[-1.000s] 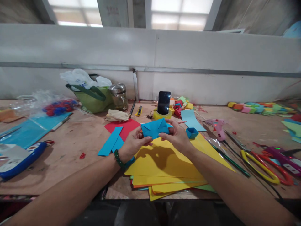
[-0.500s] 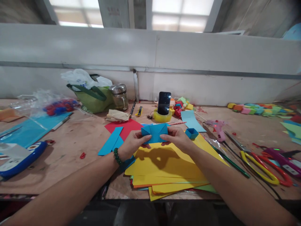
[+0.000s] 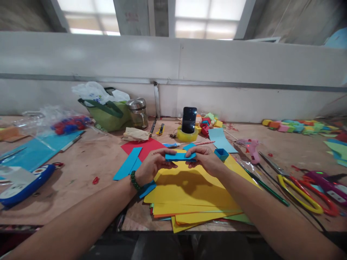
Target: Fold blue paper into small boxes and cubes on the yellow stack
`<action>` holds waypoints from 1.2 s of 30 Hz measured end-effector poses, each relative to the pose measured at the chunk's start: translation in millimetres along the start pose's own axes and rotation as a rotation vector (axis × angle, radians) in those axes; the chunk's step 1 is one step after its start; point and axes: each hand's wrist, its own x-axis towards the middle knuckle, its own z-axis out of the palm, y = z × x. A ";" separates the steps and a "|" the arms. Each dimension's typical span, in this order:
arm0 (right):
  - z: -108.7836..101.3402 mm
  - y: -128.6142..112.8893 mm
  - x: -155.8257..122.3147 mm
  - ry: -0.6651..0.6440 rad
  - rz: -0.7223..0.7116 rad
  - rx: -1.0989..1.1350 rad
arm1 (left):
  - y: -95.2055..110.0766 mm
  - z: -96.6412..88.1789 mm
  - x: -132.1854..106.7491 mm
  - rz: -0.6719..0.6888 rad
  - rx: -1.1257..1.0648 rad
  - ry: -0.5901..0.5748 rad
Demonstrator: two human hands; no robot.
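Observation:
Both my hands hold a folded blue paper piece just above a stack of yellow sheets. My left hand pinches its left end; a green bead bracelet sits on that wrist. My right hand pinches its right end. The piece lies almost flat, seen edge-on as a narrow strip. A small finished blue paper box stands just right of my right hand. Blue paper strips and a red sheet lie to the left of my left hand.
A phone leans on a yellow tape roll behind. A glass jar and green bag stand at back left. At the right lie a pink glue gun and scissors. Coloured paper boxes line the far right.
The blue folded piece has been tipped from facing me to lying nearly flat, and both hands have lowered it slightly toward the yellow sheets.

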 end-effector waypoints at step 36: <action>8.7 -3.9 -7.4 -0.014 -0.350 -0.967 | -21.8 1.3 10.5 0.184 0.669 -0.190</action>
